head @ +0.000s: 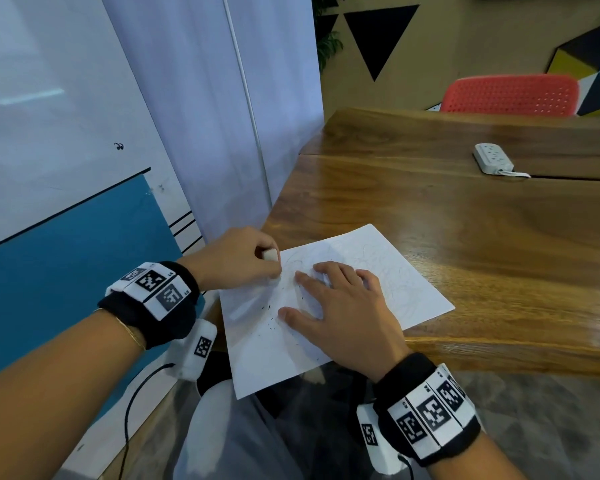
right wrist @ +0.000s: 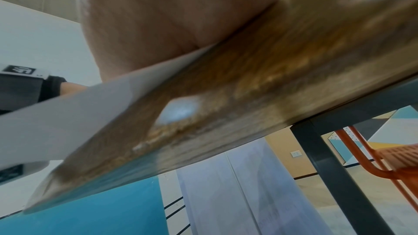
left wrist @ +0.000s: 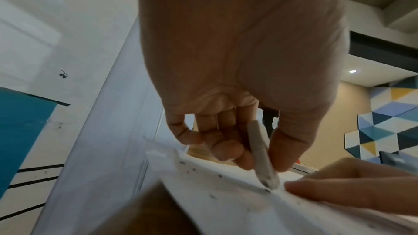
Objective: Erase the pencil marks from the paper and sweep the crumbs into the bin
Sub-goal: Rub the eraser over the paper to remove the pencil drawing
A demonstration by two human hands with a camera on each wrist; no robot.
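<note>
The left hand (head: 238,258) gripped a small white eraser (head: 270,255), pinched between thumb and curled fingers, with its lower tip pressed on the paper (head: 388,271) near the sheet's left edge; the left wrist view showed that tip (left wrist: 268,179) darkened and touching the sheet. The paper lay at the near left corner of the wooden table (head: 465,220), its near corner hanging past the table's front edge. Dark crumbs (head: 274,317) were scattered over the sheet's left part, between the two hands. Just beside the eraser, the right hand (head: 340,310) lay flat with fingers spread and straight, grasping nothing, pinning the sheet down. Faint pencil marks (head: 368,254) still showed toward the sheet's far right part, so the erasing looked partly done. To do this step well, the strokes would best be short and run away from the pinning fingers, so the sheet stayed taut rather than buckling; the pinning hand should shift rightward as the eraser worked that way. Because the sheet overhung the front edge, hard pressure there risked creasing it, and crumbs could spill off early. No bin was in view.
</note>
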